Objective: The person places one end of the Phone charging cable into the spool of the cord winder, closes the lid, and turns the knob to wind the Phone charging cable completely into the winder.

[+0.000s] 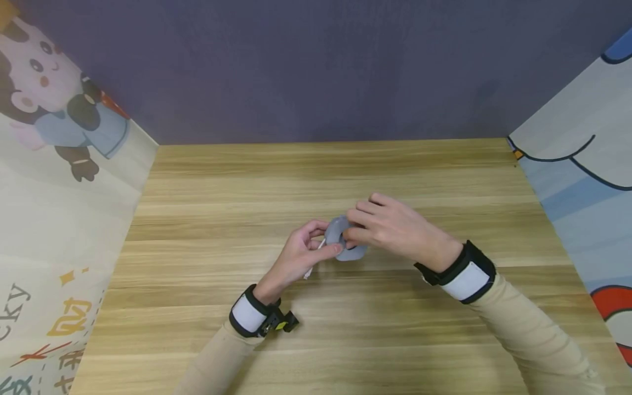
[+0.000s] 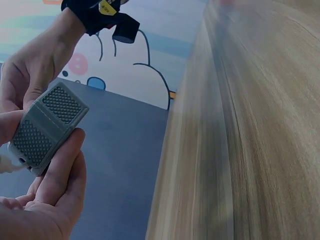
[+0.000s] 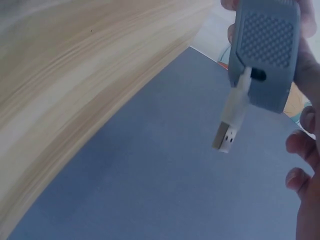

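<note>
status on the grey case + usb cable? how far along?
Done: the grey case is off the wooden table, held in both hands. In hand: the left hand and right hand grip it together; the white USB cable emerges from a slot in its end, plug hanging free. Left: the plug is connected to nothing, and whether the cable is going in or out cannot be told.

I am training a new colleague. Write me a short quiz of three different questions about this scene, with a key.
1. True or false: the grey case lies flat on the wooden table, untouched.
2. Which hands hold the grey case? A) left hand only B) right hand only C) both
3. Fill in: a white ____ plug hangs from the case on a short cable.

Key
1. False; both hands hold it above the table.
2. C
3. USB
</note>
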The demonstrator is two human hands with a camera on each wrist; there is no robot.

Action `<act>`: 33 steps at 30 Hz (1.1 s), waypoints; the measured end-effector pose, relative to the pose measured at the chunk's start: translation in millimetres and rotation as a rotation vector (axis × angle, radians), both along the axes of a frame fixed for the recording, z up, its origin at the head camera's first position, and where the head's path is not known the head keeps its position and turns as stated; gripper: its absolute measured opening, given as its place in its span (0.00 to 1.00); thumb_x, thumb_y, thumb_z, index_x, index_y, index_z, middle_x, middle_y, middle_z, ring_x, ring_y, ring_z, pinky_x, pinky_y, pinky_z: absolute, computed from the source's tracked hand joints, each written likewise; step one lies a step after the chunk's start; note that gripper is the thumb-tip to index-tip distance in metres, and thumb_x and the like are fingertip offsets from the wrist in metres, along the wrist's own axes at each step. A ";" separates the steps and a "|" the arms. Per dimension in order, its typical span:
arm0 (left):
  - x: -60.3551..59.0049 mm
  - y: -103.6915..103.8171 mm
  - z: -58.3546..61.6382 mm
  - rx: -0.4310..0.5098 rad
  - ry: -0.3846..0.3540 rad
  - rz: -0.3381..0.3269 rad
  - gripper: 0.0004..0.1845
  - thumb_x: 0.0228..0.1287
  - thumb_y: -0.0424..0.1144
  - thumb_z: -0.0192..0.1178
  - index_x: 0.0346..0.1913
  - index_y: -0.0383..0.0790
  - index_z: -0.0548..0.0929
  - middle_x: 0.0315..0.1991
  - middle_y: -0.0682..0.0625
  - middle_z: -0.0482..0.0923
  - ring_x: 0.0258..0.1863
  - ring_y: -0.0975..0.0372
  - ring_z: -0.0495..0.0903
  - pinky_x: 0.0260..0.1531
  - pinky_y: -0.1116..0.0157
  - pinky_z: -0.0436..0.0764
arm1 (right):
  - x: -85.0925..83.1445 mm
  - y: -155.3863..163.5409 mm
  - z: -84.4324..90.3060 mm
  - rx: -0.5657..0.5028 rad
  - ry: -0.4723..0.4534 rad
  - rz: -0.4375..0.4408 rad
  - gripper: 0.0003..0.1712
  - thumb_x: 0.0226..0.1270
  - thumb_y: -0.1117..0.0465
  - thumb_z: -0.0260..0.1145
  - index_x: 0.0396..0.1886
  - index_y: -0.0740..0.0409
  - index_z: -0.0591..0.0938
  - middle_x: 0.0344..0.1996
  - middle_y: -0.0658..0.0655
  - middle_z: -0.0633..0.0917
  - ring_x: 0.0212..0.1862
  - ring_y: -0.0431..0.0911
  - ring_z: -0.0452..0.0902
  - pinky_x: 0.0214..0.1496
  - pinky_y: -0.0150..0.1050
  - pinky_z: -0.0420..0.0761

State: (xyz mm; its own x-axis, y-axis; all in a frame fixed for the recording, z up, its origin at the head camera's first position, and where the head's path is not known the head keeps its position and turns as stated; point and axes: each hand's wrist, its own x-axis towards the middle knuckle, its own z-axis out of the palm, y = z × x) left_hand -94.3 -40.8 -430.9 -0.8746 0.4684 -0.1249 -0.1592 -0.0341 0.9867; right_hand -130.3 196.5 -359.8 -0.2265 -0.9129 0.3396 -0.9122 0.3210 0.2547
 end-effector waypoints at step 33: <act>0.0 2.2 -5.2 0.079 -0.015 0.051 0.27 0.68 0.32 0.64 0.68 0.29 0.71 0.66 0.36 0.75 0.41 0.64 0.88 0.39 0.71 0.84 | 30.9 -14.8 -27.0 -0.227 0.102 -0.339 0.24 0.84 0.48 0.54 0.34 0.56 0.88 0.31 0.52 0.82 0.33 0.48 0.75 0.36 0.42 0.74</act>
